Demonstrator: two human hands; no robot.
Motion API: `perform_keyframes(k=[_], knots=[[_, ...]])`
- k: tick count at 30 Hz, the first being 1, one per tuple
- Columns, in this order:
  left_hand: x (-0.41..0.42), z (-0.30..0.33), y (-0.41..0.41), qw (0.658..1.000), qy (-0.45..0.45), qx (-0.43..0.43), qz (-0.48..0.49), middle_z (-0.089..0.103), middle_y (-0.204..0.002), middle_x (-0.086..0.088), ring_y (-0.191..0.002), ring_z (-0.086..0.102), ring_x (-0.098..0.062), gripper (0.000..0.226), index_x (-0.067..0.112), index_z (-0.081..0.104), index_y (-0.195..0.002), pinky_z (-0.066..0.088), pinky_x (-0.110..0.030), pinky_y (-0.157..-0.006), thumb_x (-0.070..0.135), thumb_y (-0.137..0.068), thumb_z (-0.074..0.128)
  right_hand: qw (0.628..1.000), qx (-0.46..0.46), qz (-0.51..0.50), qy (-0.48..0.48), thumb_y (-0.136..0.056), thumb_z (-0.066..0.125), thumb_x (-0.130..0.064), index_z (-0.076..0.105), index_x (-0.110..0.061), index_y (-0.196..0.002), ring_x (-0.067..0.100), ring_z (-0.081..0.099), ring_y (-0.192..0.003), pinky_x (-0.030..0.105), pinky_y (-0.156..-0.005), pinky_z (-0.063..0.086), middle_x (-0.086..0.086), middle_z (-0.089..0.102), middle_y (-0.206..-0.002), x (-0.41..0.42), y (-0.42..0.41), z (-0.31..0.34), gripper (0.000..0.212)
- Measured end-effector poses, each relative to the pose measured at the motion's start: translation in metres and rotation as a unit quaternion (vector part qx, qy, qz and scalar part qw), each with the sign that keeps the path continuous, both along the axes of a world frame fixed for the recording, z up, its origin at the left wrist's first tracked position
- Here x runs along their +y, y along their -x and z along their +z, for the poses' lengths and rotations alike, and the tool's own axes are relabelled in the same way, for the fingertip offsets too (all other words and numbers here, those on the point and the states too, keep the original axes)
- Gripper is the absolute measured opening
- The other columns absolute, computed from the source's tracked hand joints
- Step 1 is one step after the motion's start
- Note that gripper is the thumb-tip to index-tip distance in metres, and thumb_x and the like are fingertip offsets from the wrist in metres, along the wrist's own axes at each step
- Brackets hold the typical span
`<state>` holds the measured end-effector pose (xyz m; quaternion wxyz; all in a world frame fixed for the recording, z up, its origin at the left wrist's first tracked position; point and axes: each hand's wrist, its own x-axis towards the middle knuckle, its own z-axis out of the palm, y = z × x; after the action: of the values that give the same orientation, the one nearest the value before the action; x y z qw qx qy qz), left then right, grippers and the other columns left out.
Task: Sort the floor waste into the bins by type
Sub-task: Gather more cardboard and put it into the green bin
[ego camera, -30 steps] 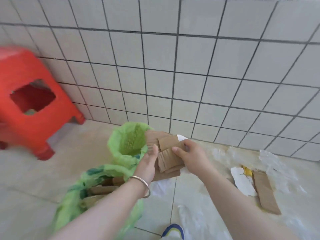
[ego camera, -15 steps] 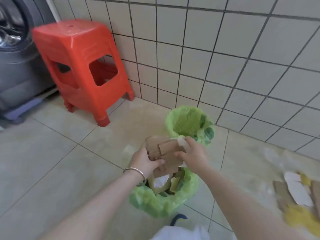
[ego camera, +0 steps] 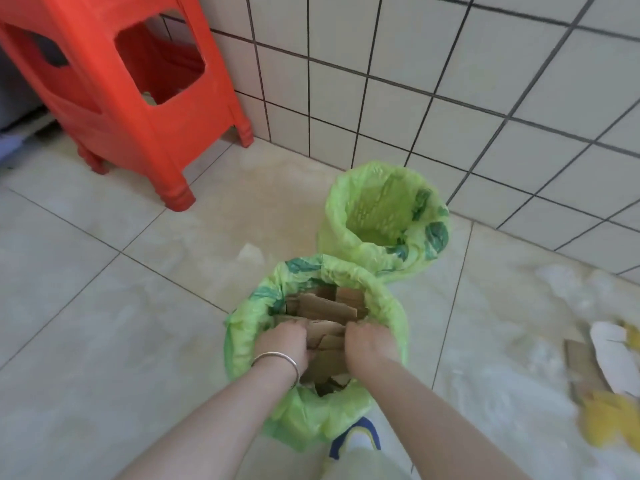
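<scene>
**Cardboard pushed down into the near bin**

The floor (ego camera: 104, 306) lies open to the left. The red stool (ego camera: 114, 91) and tiled wall (ego camera: 450, 98) close the back. The far bin (ego camera: 381, 216) touches the near bin (ego camera: 311, 417). Scraps (ego camera: 602, 368) litter the right. Half a second ago the cardboard (ego camera: 325, 310) was held above the bin; now the left hand (ego camera: 282, 344) and right hand (ego camera: 369, 344), fingers curled, hold it inside.

Stool: red moulded-plastic stool (ego camera: 114, 98) with square side cut-outs, upper left, standing on the floor by the wall.
Wall: white square ceramic wall tiles (ego camera: 450, 81), dark grout.
Floor: pale glossy beige floor tiles (ego camera: 86, 289), thin dark joints.
Shoe: white shoe tip with blue trim (ego camera: 356, 439), bottom centre.
Bracelet: thin silver bangle (ego camera: 278, 362) on a wrist.
</scene>
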<state>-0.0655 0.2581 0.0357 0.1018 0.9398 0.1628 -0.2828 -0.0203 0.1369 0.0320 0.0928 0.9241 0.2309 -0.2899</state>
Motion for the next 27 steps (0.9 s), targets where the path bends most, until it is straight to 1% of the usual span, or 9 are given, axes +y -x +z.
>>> perform_keyframes(k=[4, 7, 10, 12, 14, 17, 21, 24, 27], knots=[[-0.014, -0.016, -0.009, 0.995, -0.076, 0.035, -0.05, 0.058, -0.126, -0.009, -0.114, 0.059, -0.028, 0.034, 0.011, 0.048, -0.125, 0.048, -0.035, -0.088, 0.007, -0.092, 0.041, 0.979, -0.005, 0.122, 0.161, -0.095, 0.044, -0.019, 0.051, -0.012, -0.132, 0.029, 0.044, -0.124, 0.037, -0.104, 0.038, 0.012, 0.05, -0.134, 0.006, 0.002, -0.023, 0.038], [-0.021, -0.02, -0.014, 0.991, -0.111, 0.029, -0.067, 0.058, -0.126, -0.011, -0.113, 0.059, -0.028, 0.034, 0.008, 0.045, -0.125, 0.048, -0.035, -0.085, 0.002, -0.093, 0.035, 0.974, -0.006, 0.125, 0.188, -0.095, 0.044, -0.02, 0.05, -0.011, -0.133, 0.031, 0.043, -0.125, 0.039, -0.105, 0.036, 0.013, 0.049, -0.136, 0.011, 0.002, -0.025, 0.039], [-0.019, -0.015, -0.016, 0.993, -0.111, 0.018, -0.044, 0.051, -0.129, -0.011, -0.116, 0.055, -0.027, 0.037, 0.008, 0.038, -0.129, 0.048, -0.035, -0.085, 0.007, -0.092, 0.042, 0.989, -0.021, 0.076, 0.124, -0.096, 0.041, -0.011, 0.054, -0.01, -0.127, 0.029, 0.049, -0.119, 0.033, -0.094, 0.042, 0.011, 0.055, -0.13, 0.015, 0.003, -0.013, 0.033], [-0.016, -0.005, -0.016, 0.996, -0.089, 0.022, -0.02, 0.045, -0.132, -0.01, -0.118, 0.05, -0.027, 0.061, 0.012, 0.029, -0.135, 0.048, -0.035, -0.085, 0.018, -0.083, 0.06, 0.997, -0.033, 0.036, 0.058, -0.095, 0.041, -0.004, 0.059, -0.009, -0.12, 0.028, 0.055, -0.113, 0.03, -0.088, 0.045, 0.01, 0.06, -0.123, 0.016, 0.002, 0.005, 0.031], [-0.016, 0.012, -0.015, 0.998, -0.062, 0.014, -0.002, 0.037, -0.137, -0.008, -0.122, 0.044, -0.028, 0.08, 0.017, 0.023, -0.14, 0.047, -0.037, -0.086, 0.034, -0.076, 0.068, 0.999, -0.028, -0.016, -0.014, -0.093, 0.043, 0.0, 0.063, -0.007, -0.114, 0.027, 0.06, -0.109, 0.031, -0.084, 0.049, 0.009, 0.064, -0.118, 0.01, 0.0, 0.028, 0.03], [-0.03, 0.048, -0.016, 0.997, -0.058, -0.043, -0.022, 0.034, -0.137, -0.008, -0.121, 0.045, -0.029, 0.071, 0.02, 0.027, -0.14, 0.048, -0.039, -0.086, 0.029, -0.08, 0.064, 0.987, -0.031, -0.112, -0.113, -0.091, 0.048, -0.004, 0.064, -0.009, -0.11, 0.026, 0.063, -0.107, 0.031, -0.082, 0.051, 0.009, 0.066, -0.114, -0.01, -0.003, 0.063, 0.025], [-0.074, 0.099, -0.027, 0.983, 0.009, -0.154, -0.096, 0.051, -0.127, -0.001, -0.112, 0.055, -0.023, 0.04, 0.025, 0.049, -0.126, 0.048, -0.035, -0.085, 0.024, -0.087, 0.054, 0.918, 0.012, -0.285, -0.274, -0.087, 0.049, -0.019, 0.067, -0.012, -0.095, 0.029, 0.062, -0.096, 0.027, -0.068, 0.044, 0.01, 0.068, -0.102, -0.059, 0.003, 0.103, 0.021], [-0.134, 0.125, -0.037, 0.971, 0.083, -0.15, -0.166, 0.061, -0.122, 0.001, -0.112, 0.058, -0.021, 0.036, 0.023, 0.056, -0.121, 0.044, -0.028, -0.087, 0.02, -0.085, 0.054, 0.842, 0.014, -0.389, -0.374, -0.086, 0.051, -0.02, 0.053, -0.018, -0.061, 0.027, 0.054, -0.078, 0.025, -0.062, 0.038, 0.009, 0.063, -0.08, -0.118, 0.011, 0.125, 0.025], [-0.208, 0.137, -0.043, 0.957, 0.117, -0.15, -0.219, 0.064, -0.118, -0.006, -0.109, 0.058, -0.027, 0.034, 0.018, 0.058, -0.118, 0.044, -0.029, -0.085, 0.014, -0.084, 0.052, 0.768, -0.012, -0.481, -0.423, -0.086, 0.053, -0.022, 0.042, -0.019, -0.053, 0.025, 0.047, -0.075, 0.026, -0.059, 0.035, 0.003, 0.049, -0.063, -0.186, 0.019, 0.137, 0.035]])
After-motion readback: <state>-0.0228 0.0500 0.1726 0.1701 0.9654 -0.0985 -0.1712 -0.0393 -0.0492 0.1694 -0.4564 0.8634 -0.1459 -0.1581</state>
